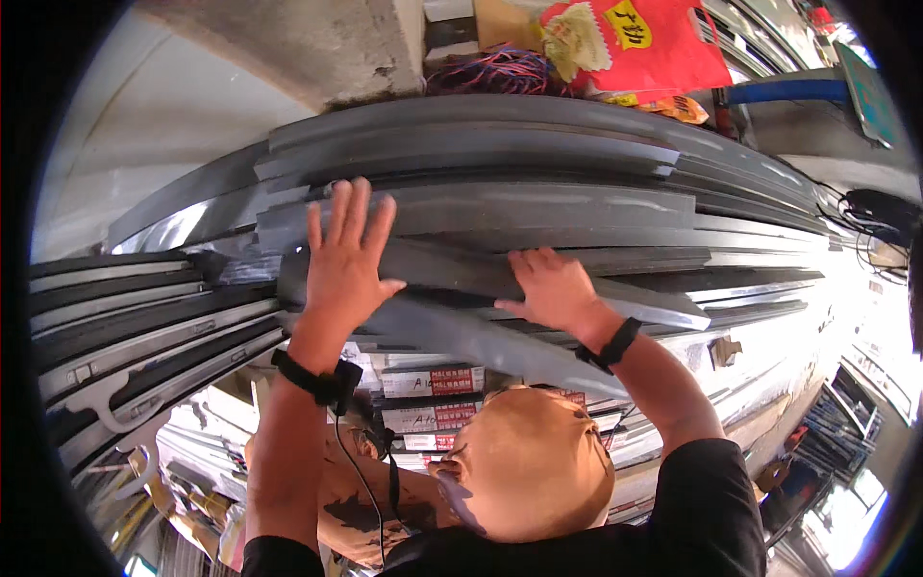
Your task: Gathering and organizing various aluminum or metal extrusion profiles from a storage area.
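Long grey metal profiles [481, 207] lie stacked across the middle of the head view. My left hand [346, 264] is open, its fingers spread and pointing away over the left part of the stack; whether it touches the metal I cannot tell. Across a slanting grey metal profile [663, 306], my right hand [558, 288] is closed, with its fingers bent at the far edge and its thumb near the close edge. Another slanting profile [471, 338] lies nearer, its left end close to my left wrist.
Another person's head [529, 462] is close below the profiles, between my forearms. Framed dark profiles [154, 337] are stacked at left. Beyond the stack are a red bag [663, 58], tangled wires [500, 73] and a concrete block [288, 43]. Labelled white packages [423, 385] lie underneath.
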Demonstrator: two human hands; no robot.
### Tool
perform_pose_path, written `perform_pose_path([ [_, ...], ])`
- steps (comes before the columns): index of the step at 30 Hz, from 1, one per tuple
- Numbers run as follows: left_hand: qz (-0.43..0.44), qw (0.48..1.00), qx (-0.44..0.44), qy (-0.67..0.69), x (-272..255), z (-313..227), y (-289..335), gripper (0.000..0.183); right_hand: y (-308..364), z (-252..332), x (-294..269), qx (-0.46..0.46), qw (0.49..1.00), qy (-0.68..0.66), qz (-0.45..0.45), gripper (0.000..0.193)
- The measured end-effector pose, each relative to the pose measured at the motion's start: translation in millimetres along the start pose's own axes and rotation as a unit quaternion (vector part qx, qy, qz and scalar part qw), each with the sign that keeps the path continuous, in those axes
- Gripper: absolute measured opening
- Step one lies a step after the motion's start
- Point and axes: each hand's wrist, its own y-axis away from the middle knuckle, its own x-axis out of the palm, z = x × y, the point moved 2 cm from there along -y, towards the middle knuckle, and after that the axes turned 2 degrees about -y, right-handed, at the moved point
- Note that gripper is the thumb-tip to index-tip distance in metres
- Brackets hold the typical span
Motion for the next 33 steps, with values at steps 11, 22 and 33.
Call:
perform_pose_path([
  [11,0.051,0.998,0.034,-0.005,55,-21,47,0.064,-119,-64,-55,-0.073,0.984,-0.035,-0.16,0.052],
  [22,0.115,0.992,-0.013,0.043,65,-12,78,0.07,-201,-162,-33,0.144,0.986,-0.047,0.07,0.081],
  [33,-0.049,0.996,-0.069,0.033,19,9,36,0.076,-162,-145,-41,0.04,0.998,0.044,0.03,0.071],
])
